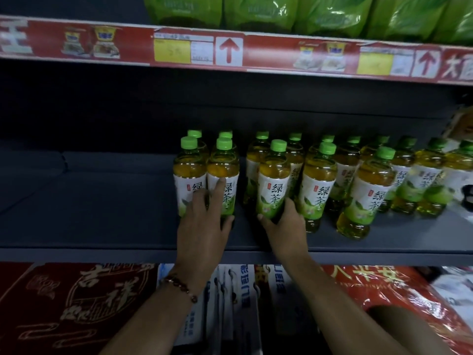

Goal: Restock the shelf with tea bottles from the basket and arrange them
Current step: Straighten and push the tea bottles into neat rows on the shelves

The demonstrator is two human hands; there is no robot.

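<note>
Green-capped tea bottles [320,180] are stood upright in rows on the dark shelf [102,213], grouped from its centre out toward 3 o'clock, while the stretch toward 9 o'clock is left bare. A front pair of bottles [222,175] is touched by the left hand [202,224], its fingers spread open across the labels. Just toward 3 o'clock, the base of another front bottle [273,180] is gripped by the right hand [284,226]. A beaded bracelet [181,285] is worn on the left wrist. Green packets [256,11] are seen at 12 o'clock, red packaging [64,303] at 7 o'clock.

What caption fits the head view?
Both hands, left and right, straighten green tea bottles on a dark shelf.
</note>
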